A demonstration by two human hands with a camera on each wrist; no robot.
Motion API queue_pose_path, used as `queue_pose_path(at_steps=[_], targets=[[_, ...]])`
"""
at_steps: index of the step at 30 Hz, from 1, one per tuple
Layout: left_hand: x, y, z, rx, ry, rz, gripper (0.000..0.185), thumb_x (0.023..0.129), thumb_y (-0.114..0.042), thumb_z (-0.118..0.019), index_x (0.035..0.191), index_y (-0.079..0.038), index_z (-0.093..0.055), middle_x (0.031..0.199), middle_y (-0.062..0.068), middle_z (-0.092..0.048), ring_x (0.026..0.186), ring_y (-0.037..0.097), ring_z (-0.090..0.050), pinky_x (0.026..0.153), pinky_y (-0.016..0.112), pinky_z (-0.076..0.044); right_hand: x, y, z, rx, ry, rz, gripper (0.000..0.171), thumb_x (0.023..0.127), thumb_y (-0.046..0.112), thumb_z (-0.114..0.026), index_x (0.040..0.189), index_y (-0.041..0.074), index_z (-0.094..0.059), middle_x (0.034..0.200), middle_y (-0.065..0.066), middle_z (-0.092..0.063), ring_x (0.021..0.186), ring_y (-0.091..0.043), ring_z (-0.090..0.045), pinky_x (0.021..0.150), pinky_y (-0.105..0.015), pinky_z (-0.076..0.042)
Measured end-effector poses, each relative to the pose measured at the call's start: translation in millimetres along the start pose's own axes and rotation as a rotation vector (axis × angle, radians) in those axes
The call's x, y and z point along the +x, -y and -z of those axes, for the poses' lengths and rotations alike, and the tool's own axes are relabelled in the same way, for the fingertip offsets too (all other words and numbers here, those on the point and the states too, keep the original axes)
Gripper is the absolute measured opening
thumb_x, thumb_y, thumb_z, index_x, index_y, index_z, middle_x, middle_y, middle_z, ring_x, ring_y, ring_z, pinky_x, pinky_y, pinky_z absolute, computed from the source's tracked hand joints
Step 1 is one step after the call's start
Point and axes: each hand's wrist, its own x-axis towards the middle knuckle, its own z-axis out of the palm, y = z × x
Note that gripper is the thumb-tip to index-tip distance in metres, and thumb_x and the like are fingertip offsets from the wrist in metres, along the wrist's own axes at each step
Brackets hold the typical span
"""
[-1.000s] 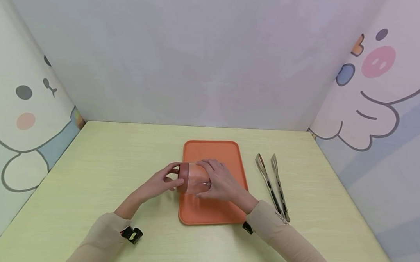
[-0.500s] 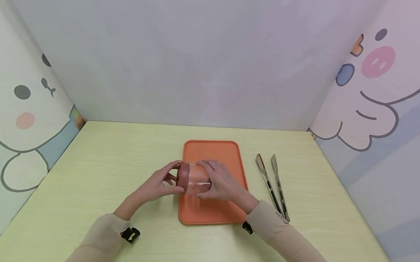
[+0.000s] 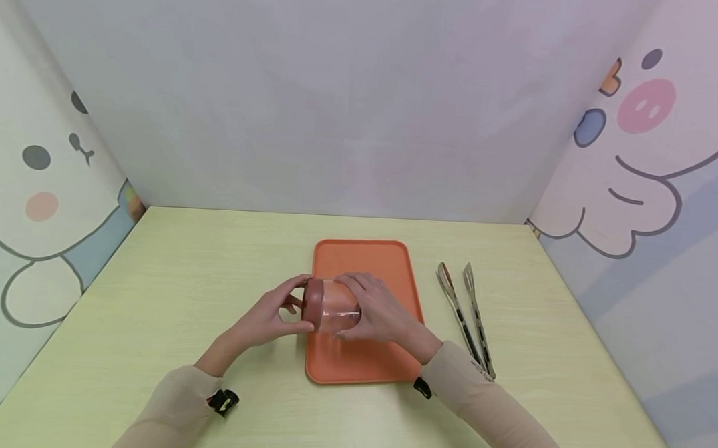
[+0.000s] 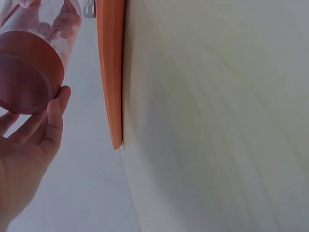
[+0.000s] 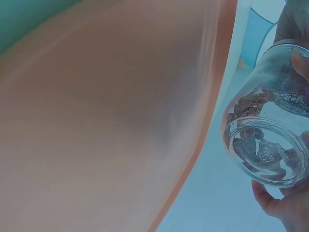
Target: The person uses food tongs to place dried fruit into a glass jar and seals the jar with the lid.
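Observation:
A clear jar (image 3: 335,316) with a reddish-brown lid (image 3: 313,305) is held on its side above the orange tray (image 3: 359,366), its lid pointing left. My left hand (image 3: 266,321) grips the lid, with the thumb at its near edge and fingers at the far edge. The right hand (image 3: 380,312) wraps round the glass body near its base. In the left wrist view, the fingertips touch the rim of the lid (image 4: 24,72). Through the jar's glass base (image 5: 268,152), the right wrist view shows dark, blurry shapes that I cannot make out.
A pair of metal tongs (image 3: 478,316) with dark grips lies right of the tray, its near end beside the right sleeve (image 3: 478,396). The pale yellow table (image 3: 225,258) meets a grey wall (image 3: 363,117) at the back. Printed panels stand at both sides.
My left fingers have shifted round the lid; the thumb sits lower, at its near edge. The jar's left end tilted slightly. My right hand has stayed in place.

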Motion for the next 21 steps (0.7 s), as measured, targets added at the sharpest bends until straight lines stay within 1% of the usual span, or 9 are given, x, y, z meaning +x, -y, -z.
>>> queue_pose_path(at_steps=[2,3,7,9,10,12,15,18,21], targets=[[-0.1,-0.6,-0.5,0.003,-0.005,0.004,0.076,0.072,-0.029,-0.074,0.133,-0.012,-0.032,0.124,0.008,-0.044,0.087,0.015,-0.056,0.07,0.036,-0.047,0,0,-1,0.003,0.003,-0.006,0.077,0.065,0.058,-0.064,0.124,0.012,-0.043,0.118,0.001,-0.045,0.109,-0.014,-0.039,0.09,-0.035,-0.032],[-0.2,-4.2,-0.2,-0.003,-0.004,0.012,0.075,0.072,-0.026,-0.074,0.133,-0.01,-0.032,0.124,0.01,-0.044,0.087,0.017,-0.056,0.071,0.038,-0.047,-1,0,-1,0.008,0.002,-0.009,0.077,0.065,0.057,-0.065,0.123,0.012,-0.043,0.118,0.001,-0.045,0.108,-0.014,-0.039,0.089,-0.035,-0.033],[-1.1,-26.1,3.5,-0.012,0.004,0.053,0.075,0.074,-0.017,-0.073,0.133,-0.002,-0.03,0.125,0.016,-0.042,0.09,0.023,-0.055,0.071,0.04,-0.046,-2,-2,-2,0.038,-0.019,-0.021,0.079,0.062,0.056,-0.068,0.122,0.012,-0.043,0.118,0.001,-0.044,0.105,-0.013,-0.04,0.085,-0.035,-0.035],[-1.6,-34.5,6.2,-0.036,0.018,0.074,0.075,0.074,-0.013,-0.072,0.134,0.001,-0.028,0.126,0.019,-0.041,0.092,0.027,-0.053,0.072,0.043,-0.046,-2,-3,-2,0.092,-0.019,-0.033,0.081,0.062,0.055,-0.069,0.124,0.011,-0.042,0.119,0.001,-0.043,0.098,-0.011,-0.044,0.081,-0.031,-0.038],[-2.1,-34.7,7.1,-0.043,0.022,0.075,0.075,0.074,-0.012,-0.071,0.134,0.002,-0.027,0.126,0.02,-0.04,0.093,0.027,-0.053,0.072,0.042,-0.046,-2,-3,-2,0.12,-0.018,-0.042,0.082,0.062,0.055,-0.069,0.124,0.011,-0.041,0.119,0.0,-0.042,0.092,-0.009,-0.047,0.078,-0.029,-0.039],[-2.8,-27.3,7.5,-0.071,0.026,0.075,0.075,0.075,-0.012,-0.071,0.134,0.001,-0.027,0.127,0.02,-0.039,0.094,0.028,-0.052,0.072,0.04,-0.046,-3,-4,-1,0.211,-0.007,-0.058,0.083,0.063,0.054,-0.07,0.127,0.01,-0.038,0.118,-0.003,-0.042,0.081,-0.008,-0.052,0.071,-0.024,-0.042],[-4.6,-8.8,6.7,-0.102,0.021,0.085,0.073,0.075,-0.015,-0.071,0.135,-0.005,-0.03,0.128,0.014,-0.04,0.097,0.024,-0.052,0.072,0.037,-0.046,-4,-5,1,0.345,0.002,-0.086,0.085,0.064,0.05,-0.072,0.129,0.01,-0.034,0.115,-0.009,-0.043,0.064,-0.009,-0.055,0.061,-0.019,-0.044],[-6.5,6.2,5.7,-0.113,0.018,0.098,0.07,0.075,-0.021,-0.071,0.134,-0.014,-0.033,0.128,0.006,-0.041,0.1,0.02,-0.052,0.075,0.035,-0.046,-5,-6,2,0.407,-0.009,-0.096,0.085,0.064,0.046,-0.073,0.13,0.01,-0.033,0.11,-0.011,-0.044,0.062,-0.011,-0.055,0.059,-0.02,-0.045],[-7.8,11.0,6.0,-0.123,0.023,0.089,0.067,0.076,-0.024,-0.07,0.133,-0.016,-0.035,0.128,0.004,-0.041,0.102,0.019,-0.051,0.076,0.034,-0.046,-5,-6,1,0.44,-0.024,-0.106,0.085,0.065,0.044,-0.074,0.13,0.011,-0.032,0.108,-0.01,-0.044,0.061,-0.012,-0.053,0.058,-0.021,-0.044]])
